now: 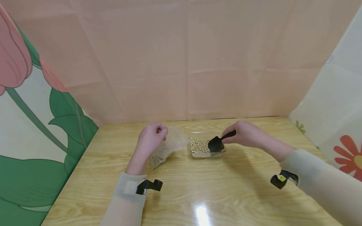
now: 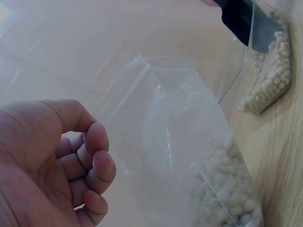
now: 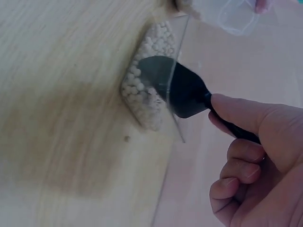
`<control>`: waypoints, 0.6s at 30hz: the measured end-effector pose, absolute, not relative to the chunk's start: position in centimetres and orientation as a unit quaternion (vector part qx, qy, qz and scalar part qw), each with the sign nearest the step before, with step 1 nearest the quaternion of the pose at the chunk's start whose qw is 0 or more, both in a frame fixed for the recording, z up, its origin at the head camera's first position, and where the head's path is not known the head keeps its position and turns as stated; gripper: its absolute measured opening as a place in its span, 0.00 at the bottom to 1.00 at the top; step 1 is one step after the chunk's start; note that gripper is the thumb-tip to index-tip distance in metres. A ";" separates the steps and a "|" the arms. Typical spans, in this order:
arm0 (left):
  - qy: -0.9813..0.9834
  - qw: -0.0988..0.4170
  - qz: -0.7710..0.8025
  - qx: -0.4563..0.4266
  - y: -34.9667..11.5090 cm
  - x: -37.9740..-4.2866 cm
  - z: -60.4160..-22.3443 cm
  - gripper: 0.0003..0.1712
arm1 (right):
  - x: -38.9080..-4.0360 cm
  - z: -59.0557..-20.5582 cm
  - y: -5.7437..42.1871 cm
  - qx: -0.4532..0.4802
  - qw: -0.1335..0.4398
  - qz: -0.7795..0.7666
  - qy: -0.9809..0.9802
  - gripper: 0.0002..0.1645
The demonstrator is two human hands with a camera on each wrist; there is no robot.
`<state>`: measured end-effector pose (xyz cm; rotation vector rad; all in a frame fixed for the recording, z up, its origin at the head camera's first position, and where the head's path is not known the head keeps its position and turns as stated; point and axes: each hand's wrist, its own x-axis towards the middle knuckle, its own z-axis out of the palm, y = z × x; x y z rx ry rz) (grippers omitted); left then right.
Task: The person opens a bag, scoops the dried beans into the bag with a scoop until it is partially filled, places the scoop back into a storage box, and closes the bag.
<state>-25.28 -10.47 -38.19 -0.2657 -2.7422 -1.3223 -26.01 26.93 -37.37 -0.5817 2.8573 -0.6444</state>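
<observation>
My right hand [image 1: 244, 134] grips the handle of a small black scoop [image 1: 216, 144]. The scoop slants down into a clear rectangular container [image 1: 207, 155] of pale round beans [image 1: 199, 144], its blade seen through the wall in the right wrist view. To the left, a clear plastic bag [image 1: 171, 142] stands partly upright, with more beans [image 2: 222, 184] in its lower part. At the bag's near-left edge is my left hand [image 1: 152, 136], fingers curled and thumb bent toward them. It appears to pinch the film, though the contact itself is hard to see.
Both things stand on a wood-grain table [image 1: 181, 185], toward its back edge. A plain pinkish sheet [image 1: 181, 62] hangs behind. Flower-patterned panels flank the table. One loose bean [image 3: 127, 138] lies beside the container.
</observation>
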 end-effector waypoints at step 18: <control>-0.897 0.041 -0.431 -0.093 -10.9 -25.0 -38.2 0.13 | -25.2 -43.2 26.5 -0.111 0.093 -0.399 0.906 0.22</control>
